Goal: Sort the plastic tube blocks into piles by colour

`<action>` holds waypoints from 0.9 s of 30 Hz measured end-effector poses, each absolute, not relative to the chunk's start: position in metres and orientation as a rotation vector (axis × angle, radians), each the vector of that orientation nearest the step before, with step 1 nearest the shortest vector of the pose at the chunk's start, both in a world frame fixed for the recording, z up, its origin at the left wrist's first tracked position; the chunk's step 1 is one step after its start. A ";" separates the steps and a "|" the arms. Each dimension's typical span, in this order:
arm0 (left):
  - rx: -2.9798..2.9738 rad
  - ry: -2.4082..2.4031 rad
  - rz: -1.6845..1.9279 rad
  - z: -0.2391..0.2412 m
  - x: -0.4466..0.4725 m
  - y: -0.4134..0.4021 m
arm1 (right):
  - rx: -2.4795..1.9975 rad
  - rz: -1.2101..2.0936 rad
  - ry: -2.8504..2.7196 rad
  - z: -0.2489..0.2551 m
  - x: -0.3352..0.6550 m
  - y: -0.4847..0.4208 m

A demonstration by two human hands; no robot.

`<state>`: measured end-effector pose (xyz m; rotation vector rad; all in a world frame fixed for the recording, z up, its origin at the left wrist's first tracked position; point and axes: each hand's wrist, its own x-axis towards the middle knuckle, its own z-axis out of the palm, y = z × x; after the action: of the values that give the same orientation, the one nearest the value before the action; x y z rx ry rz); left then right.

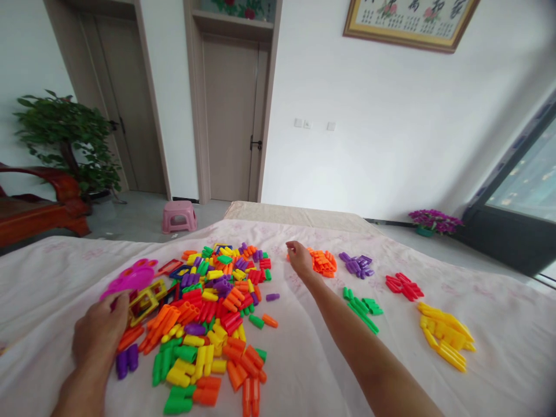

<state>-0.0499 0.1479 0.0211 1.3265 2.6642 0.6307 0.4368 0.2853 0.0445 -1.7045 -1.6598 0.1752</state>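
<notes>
My right hand, half-curled, sits by the orange blocks on the cloth, likely light, stiff, slick, best taken mid-barrel; my left hand meets the yellow frame; cannot tell whether either pinches anything.

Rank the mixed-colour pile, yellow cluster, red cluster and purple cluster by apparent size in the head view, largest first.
1. Mixed-colour pile
2. Yellow cluster
3. Red cluster and purple cluster: too alike in size to rank apart.
</notes>
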 end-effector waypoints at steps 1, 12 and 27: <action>1.331 2.666 0.631 0.021 -0.050 0.148 | -1.688 0.189 -1.739 0.044 0.422 0.290; 1.333 2.681 0.706 0.015 -0.054 0.150 | -1.622 0.312 -2.211 0.040 0.322 0.330; 1.382 2.652 0.712 0.019 -0.052 0.148 | -1.634 0.617 -1.584 0.053 0.395 0.304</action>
<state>-0.0522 0.1479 0.0188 1.3816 2.6517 0.7117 0.3949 0.3038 0.0532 -1.6337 -1.5842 0.6165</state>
